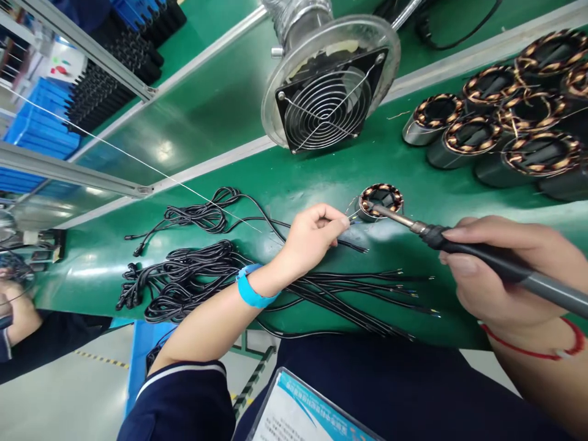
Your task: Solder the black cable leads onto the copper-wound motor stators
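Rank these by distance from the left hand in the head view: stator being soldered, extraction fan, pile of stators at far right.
From the left hand:
1. Stator being soldered, just right of the fingertips.
2. Extraction fan, above, behind the bench edge.
3. Pile of stators, far right.

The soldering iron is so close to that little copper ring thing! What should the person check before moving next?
1. Soldering iron gripped firmly in right hand: ok.
2. Iron tip on the edge of the stator, beside its thin wires: ok.
3. Left hand pinching the thin wires at the stator: ok.
4. Left fingers away from the hot tip: not ok, very near.
5. Fume fan standing behind the work: ok; spinning, cannot tell.
6. Joint melted properly: cannot tell.
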Available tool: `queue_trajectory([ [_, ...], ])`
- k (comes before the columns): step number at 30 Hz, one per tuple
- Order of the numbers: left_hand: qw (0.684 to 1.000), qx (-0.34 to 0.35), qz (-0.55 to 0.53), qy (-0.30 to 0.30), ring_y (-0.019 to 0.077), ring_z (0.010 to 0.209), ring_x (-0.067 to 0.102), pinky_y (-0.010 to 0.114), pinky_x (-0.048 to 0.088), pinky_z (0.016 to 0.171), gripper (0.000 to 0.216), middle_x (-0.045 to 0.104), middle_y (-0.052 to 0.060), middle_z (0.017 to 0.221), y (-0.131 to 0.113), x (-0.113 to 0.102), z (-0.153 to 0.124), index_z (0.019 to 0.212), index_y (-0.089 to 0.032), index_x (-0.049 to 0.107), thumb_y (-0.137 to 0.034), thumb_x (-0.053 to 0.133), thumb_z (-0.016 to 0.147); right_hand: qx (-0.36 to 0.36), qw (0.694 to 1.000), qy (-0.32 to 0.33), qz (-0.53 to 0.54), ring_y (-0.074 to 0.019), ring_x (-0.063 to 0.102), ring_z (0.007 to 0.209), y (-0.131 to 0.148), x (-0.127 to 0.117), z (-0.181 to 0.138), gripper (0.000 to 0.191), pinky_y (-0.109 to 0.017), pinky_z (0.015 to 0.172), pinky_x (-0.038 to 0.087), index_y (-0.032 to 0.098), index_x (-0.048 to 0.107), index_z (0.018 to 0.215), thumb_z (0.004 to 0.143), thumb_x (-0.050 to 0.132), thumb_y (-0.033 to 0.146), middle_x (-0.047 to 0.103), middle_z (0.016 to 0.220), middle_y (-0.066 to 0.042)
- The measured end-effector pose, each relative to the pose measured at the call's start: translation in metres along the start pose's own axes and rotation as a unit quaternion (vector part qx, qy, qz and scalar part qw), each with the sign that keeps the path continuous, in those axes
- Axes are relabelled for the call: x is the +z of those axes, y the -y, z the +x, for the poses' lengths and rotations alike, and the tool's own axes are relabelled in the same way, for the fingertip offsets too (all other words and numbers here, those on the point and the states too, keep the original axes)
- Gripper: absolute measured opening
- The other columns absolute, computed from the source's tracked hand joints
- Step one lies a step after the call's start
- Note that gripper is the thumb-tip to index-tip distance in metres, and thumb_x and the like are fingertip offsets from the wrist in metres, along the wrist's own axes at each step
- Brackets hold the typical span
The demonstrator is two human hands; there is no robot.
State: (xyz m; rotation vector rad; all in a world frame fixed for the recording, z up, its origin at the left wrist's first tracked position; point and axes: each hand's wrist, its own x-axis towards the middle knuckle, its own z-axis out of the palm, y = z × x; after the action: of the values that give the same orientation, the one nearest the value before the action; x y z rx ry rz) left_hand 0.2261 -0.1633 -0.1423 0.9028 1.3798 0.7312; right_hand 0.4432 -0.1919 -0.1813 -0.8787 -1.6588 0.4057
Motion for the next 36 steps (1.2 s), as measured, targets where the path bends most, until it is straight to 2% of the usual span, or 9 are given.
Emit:
queue_trajectory([
  [3,1.0,-0.003,-0.006,-0.001,0.004,0.046,0.043,0.018,0.036,0.048,0.019,0.049,-0.008,0.049,-0.0006,0.0012,-0.0004,0.069,-0.017,0.055,-0.013,0.066,0.083,-0.015,1.0,0.018,0.005,-0.0132,0.063,0.064,0.0006,0.001,0.0027,0.021,-0.026,0.052,0.05,0.022,0.071,0.108,0.088,0.069,0.018,0.069,0.082,-0.004],
  [8,1.0,-0.002,-0.003,0.001,0.0047,0.047,0.044,0.019,0.039,0.05,0.02,0.049,-0.008,0.051,0.0015,0.0016,0.0011,0.069,-0.017,0.055,-0.011,0.066,0.084,0.005,0.998,0.056,-0.001,-0.0142,0.064,0.063,0.0039,0.001,0.0042,0.016,-0.028,0.054,0.053,0.024,0.068,0.104,0.089,0.068,0.019,0.067,0.08,-0.003],
  [17,1.0,0.02,-0.004,0.007,0.0043,0.045,0.044,0.018,0.037,0.048,0.021,0.049,-0.009,0.048,0.0036,0.0019,0.0018,0.069,-0.018,0.055,-0.011,0.065,0.085,-0.002,0.995,0.097,-0.025,-0.0145,0.067,0.07,0.0081,-0.0004,0.0047,0.008,-0.027,0.056,0.053,0.025,0.07,0.098,0.093,0.065,0.02,0.068,0.079,-0.003],
  [23,1.0,0.02,-0.014,0.0,0.0035,0.044,0.043,0.017,0.036,0.047,0.021,0.049,-0.009,0.048,0.002,0.0026,0.0008,0.07,-0.017,0.055,-0.011,0.065,0.087,0.024,0.997,0.071,-0.023,-0.0158,0.066,0.07,0.0032,-0.0037,-0.0024,0.014,-0.031,0.059,0.052,0.027,0.069,0.107,0.093,0.066,0.026,0.066,0.078,-0.002],
  [27,1.0,0.011,-0.009,-0.001,0.0034,0.044,0.045,0.017,0.036,0.047,0.02,0.049,-0.009,0.049,0.0015,0.003,0.0006,0.071,-0.017,0.055,-0.012,0.065,0.087,0.005,0.995,0.088,-0.037,-0.0155,0.067,0.073,0.0029,-0.0041,-0.0032,0.012,-0.03,0.062,0.053,0.027,0.068,0.106,0.094,0.065,0.026,0.066,0.078,-0.002],
  [32,1.0,0.008,-0.006,-0.002,0.0036,0.045,0.045,0.017,0.036,0.047,0.019,0.048,-0.009,0.048,0.0018,0.0032,0.0011,0.071,-0.017,0.056,-0.012,0.064,0.089,0.013,0.994,0.1,-0.03,-0.0156,0.065,0.067,0.0046,-0.0026,-0.0014,0.012,-0.031,0.057,0.052,0.028,0.069,0.105,0.093,0.067,0.026,0.064,0.076,-0.002],
  [36,1.0,0.014,-0.005,0.0,0.0041,0.045,0.045,0.017,0.036,0.047,0.018,0.048,-0.008,0.048,0.003,0.0029,0.0022,0.072,-0.017,0.057,-0.013,0.064,0.088,0.016,0.996,0.089,-0.015,-0.0153,0.063,0.066,0.0039,-0.0035,0.0016,0.014,-0.031,0.057,0.05,0.027,0.068,0.105,0.091,0.067,0.024,0.063,0.075,-0.002],
])
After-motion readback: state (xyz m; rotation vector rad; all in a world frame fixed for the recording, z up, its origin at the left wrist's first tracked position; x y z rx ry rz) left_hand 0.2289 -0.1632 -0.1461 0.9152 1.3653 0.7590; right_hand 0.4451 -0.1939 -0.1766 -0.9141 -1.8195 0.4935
